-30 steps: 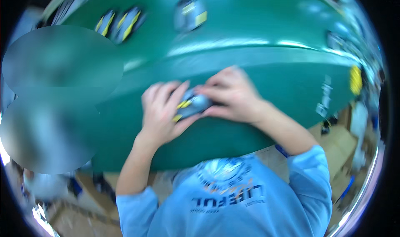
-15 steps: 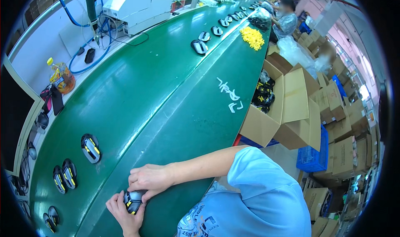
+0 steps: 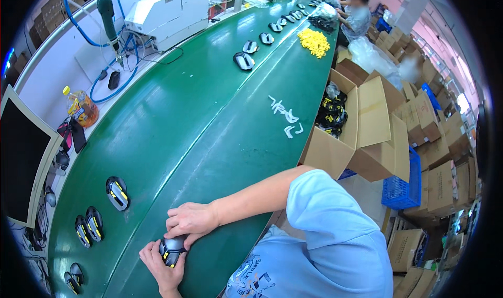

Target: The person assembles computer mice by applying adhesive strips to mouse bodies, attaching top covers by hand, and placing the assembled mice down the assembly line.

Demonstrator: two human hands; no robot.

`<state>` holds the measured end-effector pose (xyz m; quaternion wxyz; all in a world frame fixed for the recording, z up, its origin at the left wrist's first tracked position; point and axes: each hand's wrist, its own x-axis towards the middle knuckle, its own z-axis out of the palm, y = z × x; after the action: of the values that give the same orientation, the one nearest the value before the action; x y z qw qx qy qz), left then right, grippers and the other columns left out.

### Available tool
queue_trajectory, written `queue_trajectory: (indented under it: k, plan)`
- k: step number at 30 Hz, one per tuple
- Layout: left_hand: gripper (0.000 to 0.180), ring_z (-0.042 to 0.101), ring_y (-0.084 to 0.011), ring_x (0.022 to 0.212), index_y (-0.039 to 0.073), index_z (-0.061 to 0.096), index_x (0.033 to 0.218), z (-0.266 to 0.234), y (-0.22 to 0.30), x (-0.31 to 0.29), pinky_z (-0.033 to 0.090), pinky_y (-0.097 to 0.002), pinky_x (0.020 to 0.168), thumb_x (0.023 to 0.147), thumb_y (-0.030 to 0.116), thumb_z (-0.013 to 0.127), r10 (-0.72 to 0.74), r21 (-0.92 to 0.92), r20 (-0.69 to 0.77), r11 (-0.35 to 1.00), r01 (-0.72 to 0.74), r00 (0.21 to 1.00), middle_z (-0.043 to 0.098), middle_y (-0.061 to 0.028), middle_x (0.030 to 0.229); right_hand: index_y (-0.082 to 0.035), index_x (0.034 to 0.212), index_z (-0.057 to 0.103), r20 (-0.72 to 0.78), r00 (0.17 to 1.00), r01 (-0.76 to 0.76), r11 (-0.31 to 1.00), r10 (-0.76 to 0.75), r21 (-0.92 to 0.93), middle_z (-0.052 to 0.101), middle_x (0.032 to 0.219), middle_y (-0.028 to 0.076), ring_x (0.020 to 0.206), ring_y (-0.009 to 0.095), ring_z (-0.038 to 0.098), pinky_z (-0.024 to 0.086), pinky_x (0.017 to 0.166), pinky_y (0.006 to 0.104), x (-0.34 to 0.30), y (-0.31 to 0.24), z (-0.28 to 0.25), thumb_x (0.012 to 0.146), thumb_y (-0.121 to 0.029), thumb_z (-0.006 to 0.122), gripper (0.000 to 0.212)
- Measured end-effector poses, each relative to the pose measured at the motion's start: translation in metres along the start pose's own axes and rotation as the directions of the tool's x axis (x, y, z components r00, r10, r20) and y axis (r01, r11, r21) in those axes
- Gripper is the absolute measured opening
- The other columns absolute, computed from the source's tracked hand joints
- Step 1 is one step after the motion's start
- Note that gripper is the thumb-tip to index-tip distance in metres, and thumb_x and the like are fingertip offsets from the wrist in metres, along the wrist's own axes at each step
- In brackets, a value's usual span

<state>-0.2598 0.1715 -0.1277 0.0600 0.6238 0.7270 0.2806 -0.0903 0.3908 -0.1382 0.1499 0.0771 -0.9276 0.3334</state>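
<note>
A black-and-grey rounded shell with yellow strips [image 3: 171, 257], shaped like a computer mouse, is held low over the green belt between my hands. My left hand [image 3: 159, 265] grips its left and near sides, thumb on one side and fingers on the other. From above, my right hand [image 3: 192, 220] closes over its far end, the thumb pressing by its right edge. My fingers cover part of the shell. To the left lie a similar single shell [image 3: 117, 193], a pair of shells [image 3: 89, 227] and a smaller-looking pair [image 3: 74, 278].
The long green belt [image 3: 173, 130] carries white strips [image 3: 284, 114], a heap of yellow pieces [image 3: 314, 42] and a row of shells [image 3: 243, 61]. Right of it stand an open carton [image 3: 373, 122] and a blue crate [image 3: 402, 185]. A monitor [image 3: 26, 162] and bottle [image 3: 81, 108] stand left. A co-worker [image 3: 358, 18] sits far off.
The view has shifted slightly, so the scene sits a little differently in the picture. Both hands keep their grip on the shell, with hardly any visible movement.
</note>
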Motion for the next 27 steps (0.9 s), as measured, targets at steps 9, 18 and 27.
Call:
queue_trajectory:
  k: [9, 18, 27]
  plan:
    - [0.071, 0.061, -0.0469, 0.1, -0.006, 0.053, 0.141, -0.005, 0.032, 0.035, 0.051, -0.0533, 0.084, 0.084, 0.022, 0.084, 0.284, 0.208, -0.127, 0.944, -0.254, 0.95, 0.062, -0.0269, 0.132, -0.001, 0.114, 0.068, -0.429, 0.73, -0.146, 0.736, 0.531, 0.661, 0.074, 0.092, 0.018, 0.089, 0.036, 0.071, 0.054, 0.086, 0.0428, 0.056, -0.022, 0.018, 0.117, -0.039, 0.042, 0.045]
    - [0.069, 0.064, -0.0453, 0.102, -0.004, 0.059, 0.14, 0.017, 0.046, 0.032, 0.052, -0.0524, 0.087, 0.083, 0.023, 0.088, 0.19, 0.162, -0.208, 0.974, -0.158, 0.959, 0.067, -0.0228, 0.129, -0.003, 0.115, 0.073, -0.236, 0.842, -0.251, 0.74, 0.484, 0.624, 0.076, 0.102, 0.019, 0.091, 0.034, 0.074, 0.059, 0.085, 0.0457, 0.049, -0.003, 0.016, 0.114, -0.039, 0.052, 0.042]
    - [0.071, 0.05, -0.0416, 0.128, 0.007, 0.069, 0.129, 0.046, 0.04, 0.038, 0.037, -0.055, 0.11, 0.073, 0.041, 0.096, -0.163, 0.003, -0.077, 0.987, 0.164, 0.984, 0.06, -0.015, 0.14, -0.003, 0.14, 0.062, -0.593, 0.798, 0.078, 0.958, 0.106, 0.276, 0.058, 0.149, 0.019, 0.129, 0.037, 0.055, 0.042, 0.112, 0.0501, 0.098, 0.004, -0.048, 0.108, -0.03, 0.06, 0.042]
